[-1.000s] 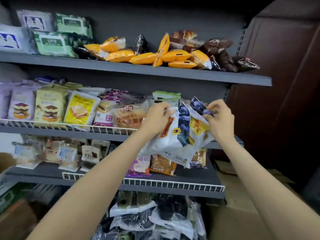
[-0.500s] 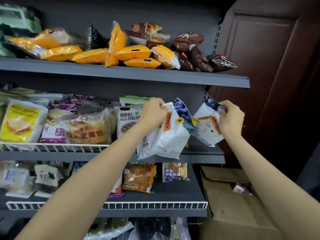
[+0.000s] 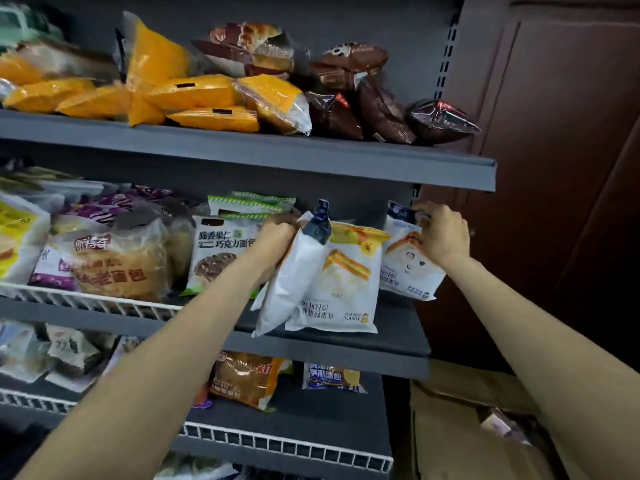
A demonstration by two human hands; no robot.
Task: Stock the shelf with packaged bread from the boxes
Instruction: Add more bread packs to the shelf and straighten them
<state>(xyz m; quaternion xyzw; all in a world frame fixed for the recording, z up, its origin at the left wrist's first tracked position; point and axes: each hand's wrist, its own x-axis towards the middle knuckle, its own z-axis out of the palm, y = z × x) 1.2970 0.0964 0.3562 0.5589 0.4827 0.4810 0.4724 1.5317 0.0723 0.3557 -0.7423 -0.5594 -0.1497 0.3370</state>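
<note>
Having split from the bunch, the house-print packet (image 3: 408, 268) is now standing apart under right hand (image 3: 443, 233) fingers pinching its top, while left hand (image 3: 277, 244) is gripping two white packets (image 3: 322, 282), nearing placement.

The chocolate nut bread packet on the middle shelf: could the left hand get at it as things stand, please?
Probably not yet. The chocolate nut bread packet stands right beside the left hand with nothing between them, but that hand grips white bread packets, so it would have to set them down first.
</note>
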